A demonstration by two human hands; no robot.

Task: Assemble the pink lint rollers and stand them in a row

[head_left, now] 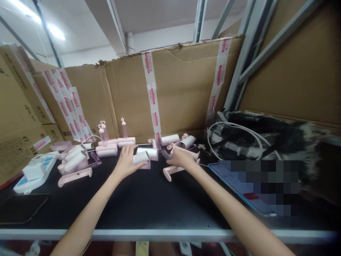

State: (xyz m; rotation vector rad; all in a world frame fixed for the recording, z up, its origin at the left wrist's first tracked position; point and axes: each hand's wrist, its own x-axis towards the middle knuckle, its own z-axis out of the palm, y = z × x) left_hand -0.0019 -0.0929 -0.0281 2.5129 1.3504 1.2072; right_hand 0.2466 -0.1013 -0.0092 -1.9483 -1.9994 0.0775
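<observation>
Mostly open room: the near half of the black bench (149, 202) is lying bare, running to its metal front edge.
Left hand (127, 161): it is resting palm down, fingers curled over a white roll (141, 157) on a pink holder, grasping it at mid-bench.
Right hand (181, 159): it is closing over a pink handle (173, 170); the grip itself is hard to read.
Crowding: pink and white rollers (76, 161) are lying left of the hands, more standing behind them.
Left edge: a white power strip (34, 170) and a dark phone (21, 208) are sitting there.
Right side: a tablet (247, 188), a white cable (234, 137) and dark cloth are narrowing the room.
Back: a cardboard wall (183, 85) is closing it off.
Hard to make out: the tablet screen is blurred.
</observation>
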